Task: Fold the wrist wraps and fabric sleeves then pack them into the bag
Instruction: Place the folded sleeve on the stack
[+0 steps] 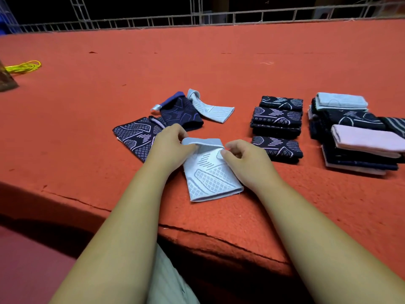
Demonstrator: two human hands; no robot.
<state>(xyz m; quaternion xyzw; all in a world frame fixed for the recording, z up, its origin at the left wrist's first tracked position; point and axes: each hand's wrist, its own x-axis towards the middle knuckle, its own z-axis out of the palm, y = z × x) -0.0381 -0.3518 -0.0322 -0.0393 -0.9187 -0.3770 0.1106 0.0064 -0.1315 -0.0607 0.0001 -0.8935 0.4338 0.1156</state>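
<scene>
At frame centre we hold a pale sleeve (210, 174) that lies flat on the orange table (219, 69), its far edge turned over into a flap. Our left hand (173, 143) pinches the flap's left end and our right hand (243, 156) pinches its right end. Just above, three loose sleeves (182, 116) lie unfolded. To the right sit a dark stack (277, 126) and a taller mixed stack (350, 137). At the far left edge a brown bag (6, 79) shows only partly, and we cannot tell what it holds. A yellow cord (24, 66) lies beside it.
</scene>
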